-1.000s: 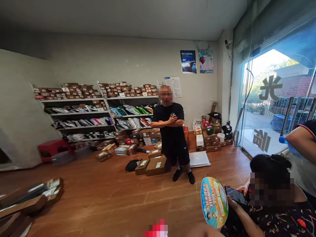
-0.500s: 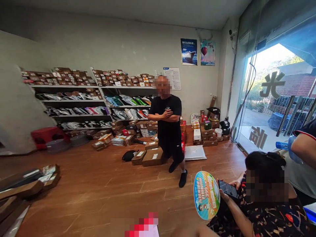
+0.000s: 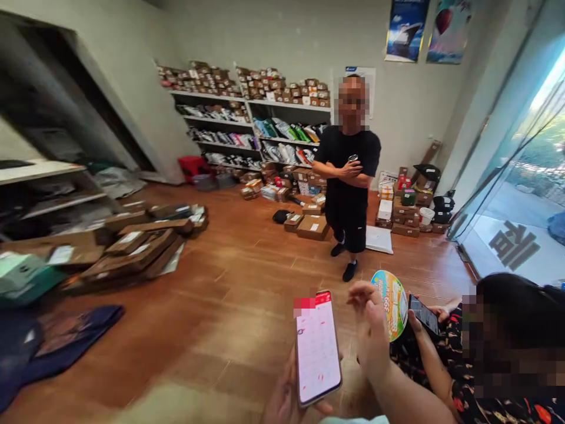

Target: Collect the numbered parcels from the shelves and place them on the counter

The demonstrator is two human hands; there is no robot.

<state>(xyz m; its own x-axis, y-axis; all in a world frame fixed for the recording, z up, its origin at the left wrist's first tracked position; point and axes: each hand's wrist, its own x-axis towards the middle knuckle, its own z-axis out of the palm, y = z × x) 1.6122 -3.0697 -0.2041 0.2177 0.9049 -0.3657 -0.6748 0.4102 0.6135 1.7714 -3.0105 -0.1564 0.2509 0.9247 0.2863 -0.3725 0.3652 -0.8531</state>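
A smartphone [image 3: 318, 353] with a lit white screen and a red band at its top lies in my left hand [image 3: 286, 386], whose fingers come round behind it. To the right of the phone and apart from it, my right hand [image 3: 368, 312] is raised with its fingers loosely bent and apart, and nothing shows in it. Just beyond that hand is a colourful round fan [image 3: 391, 303], near a seated person's phone [image 3: 424, 316].
A person in black [image 3: 348, 171] stands ahead with crossed arms. Another person [image 3: 507, 365] sits close on my right. Shelves [image 3: 212, 95] of parcels line the back wall. Flat cartons [image 3: 141, 247] lie on the wooden floor at left, and a glass door [image 3: 521, 194] is at right.
The view has swung left and downward. My left hand and most of the phone have come into the picture, and my right hand has risen beside it.
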